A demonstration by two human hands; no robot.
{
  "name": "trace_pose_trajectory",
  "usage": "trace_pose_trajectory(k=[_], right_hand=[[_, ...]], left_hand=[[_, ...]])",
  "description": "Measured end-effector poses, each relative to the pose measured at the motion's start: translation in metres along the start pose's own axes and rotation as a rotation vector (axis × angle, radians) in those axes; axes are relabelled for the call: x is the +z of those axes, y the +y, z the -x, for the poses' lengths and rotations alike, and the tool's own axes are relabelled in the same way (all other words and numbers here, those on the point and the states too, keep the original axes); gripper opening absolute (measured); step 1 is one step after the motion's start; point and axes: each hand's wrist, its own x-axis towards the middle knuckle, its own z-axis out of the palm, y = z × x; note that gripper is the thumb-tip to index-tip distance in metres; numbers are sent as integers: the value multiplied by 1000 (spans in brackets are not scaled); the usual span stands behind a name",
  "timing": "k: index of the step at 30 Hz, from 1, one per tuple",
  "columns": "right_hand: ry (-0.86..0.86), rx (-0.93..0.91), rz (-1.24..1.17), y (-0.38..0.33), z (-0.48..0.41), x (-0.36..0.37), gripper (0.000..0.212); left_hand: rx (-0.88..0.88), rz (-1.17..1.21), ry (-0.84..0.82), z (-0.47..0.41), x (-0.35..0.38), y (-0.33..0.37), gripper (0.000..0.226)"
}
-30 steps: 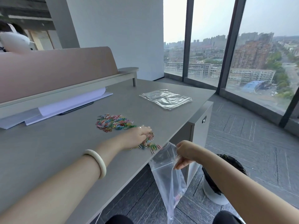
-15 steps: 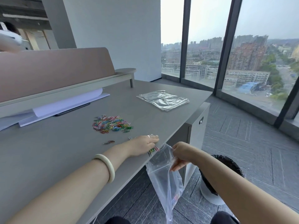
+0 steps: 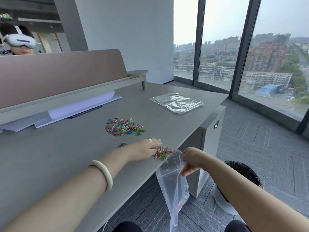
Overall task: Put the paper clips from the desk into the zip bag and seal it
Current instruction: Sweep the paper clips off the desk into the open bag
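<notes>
Paper clips [image 3: 164, 153] at counter [image 3: 66, 156] edge.
Your left hand [image 3: 147, 149] lies flat, fingers straight, against them; your right hand [image 3: 192, 159] pinches the zip bag [image 3: 173, 186] rim just below.

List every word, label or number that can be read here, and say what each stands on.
"acac": partial white letters on the dark garment of the person behind the divider; the rest is cut off.
The green ceiling sign: too blurred to read.
The zip bag, stack of bags and papers: no print visible.
</notes>
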Motion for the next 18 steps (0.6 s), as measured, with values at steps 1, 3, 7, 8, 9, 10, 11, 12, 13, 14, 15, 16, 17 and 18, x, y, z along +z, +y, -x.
trace_pose_trajectory(k=[1,3,7,8,9,10,11,12,13,14,15,16,17,18], right_hand=[[2,-1,1,0,1,0,30],[7,-4,4,-1,3,0,30],[18,-5,12,-2,7,-1,29],[21,-5,13,-2,7,-1,29],[21,-6,13,-2,7,-1,29],[18,-6,12,-2,7,-1,29],[15,-5,14,-2,7,-1,30],[13,-4,18,-2,7,0,30],[13,-4,24,-2,7,0,30],[13,-6,27,-2,6,0,30],[10,-8,30,-2,6,0,28],[6,-9,32,-2,6,1,26],[3,-10,34,-2,6,1,23],[0,-10,36,-2,6,1,21]], left_hand=[[5,-6,-26,1,7,1,48],[43,15,-30,0,17,6,48],[108,47,-2,-3,19,19,47],[130,57,4,-5,21,21,48],[142,74,-1,-4,21,24,48],[151,108,15,-4,20,25,47],[146,142,34,-2,16,27,47],[137,173,70,-2,11,25,46],[117,189,97,1,4,24,46],[99,178,113,1,-3,19,46],[72,155,127,5,-9,14,46],[49,131,136,7,-12,6,46],[22,104,134,12,-13,1,46],[7,81,115,12,-9,-6,47]])
